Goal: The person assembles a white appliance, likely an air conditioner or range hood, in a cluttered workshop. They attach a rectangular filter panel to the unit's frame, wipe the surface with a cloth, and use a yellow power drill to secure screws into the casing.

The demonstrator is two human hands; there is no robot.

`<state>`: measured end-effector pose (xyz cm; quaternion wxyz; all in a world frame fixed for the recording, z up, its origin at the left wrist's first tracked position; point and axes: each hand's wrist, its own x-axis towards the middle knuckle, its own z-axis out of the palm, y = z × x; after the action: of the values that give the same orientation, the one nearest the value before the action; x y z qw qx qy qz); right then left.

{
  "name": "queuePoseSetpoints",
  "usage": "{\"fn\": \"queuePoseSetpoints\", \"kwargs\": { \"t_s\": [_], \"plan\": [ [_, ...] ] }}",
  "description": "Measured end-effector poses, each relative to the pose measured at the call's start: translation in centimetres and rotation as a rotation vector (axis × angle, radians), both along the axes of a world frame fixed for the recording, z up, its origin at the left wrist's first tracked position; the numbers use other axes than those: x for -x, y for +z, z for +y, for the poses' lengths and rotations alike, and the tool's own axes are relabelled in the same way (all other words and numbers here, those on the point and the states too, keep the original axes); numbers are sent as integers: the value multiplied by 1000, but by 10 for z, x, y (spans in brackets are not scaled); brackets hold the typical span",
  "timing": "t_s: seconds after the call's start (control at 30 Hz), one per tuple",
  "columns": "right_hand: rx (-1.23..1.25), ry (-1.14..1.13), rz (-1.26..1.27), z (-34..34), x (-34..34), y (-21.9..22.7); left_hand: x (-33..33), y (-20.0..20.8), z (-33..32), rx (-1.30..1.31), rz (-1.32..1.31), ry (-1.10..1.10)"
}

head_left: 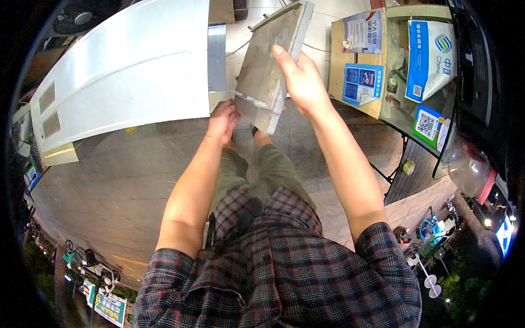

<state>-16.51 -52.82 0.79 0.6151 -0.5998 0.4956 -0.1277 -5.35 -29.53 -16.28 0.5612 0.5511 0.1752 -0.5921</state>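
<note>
While the white cabinet (136, 71) crowds the left, the grey panel (260, 68) tilts beside it, the right hand (306, 85) clasping its right edge, probably to steady it. The left hand (222, 122) curls by its lower corner; whether it grips, I can't tell.

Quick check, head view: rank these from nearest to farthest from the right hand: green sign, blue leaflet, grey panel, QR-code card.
1. Grey panel: held in the right hand.
2. Blue leaflet: to its right.
3. QR-code card: farther right.
4. Green sign: far lower left.
</note>
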Motion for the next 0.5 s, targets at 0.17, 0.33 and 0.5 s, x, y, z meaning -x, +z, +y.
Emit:
{"fn": "queuePoseSetpoints", "kwargs": {
  "t_s": [0.17,0.33,0.5],
  "plan": [
    [15,9,-77,-2,-15,12,2,4,0,14,13,44],
    [-17,41,50,-1,-27,38,0,6,1,24,-17,33],
    [41,22,-78,-2,-28,24,0,15,-6,12,-31,50]
  ]
}}
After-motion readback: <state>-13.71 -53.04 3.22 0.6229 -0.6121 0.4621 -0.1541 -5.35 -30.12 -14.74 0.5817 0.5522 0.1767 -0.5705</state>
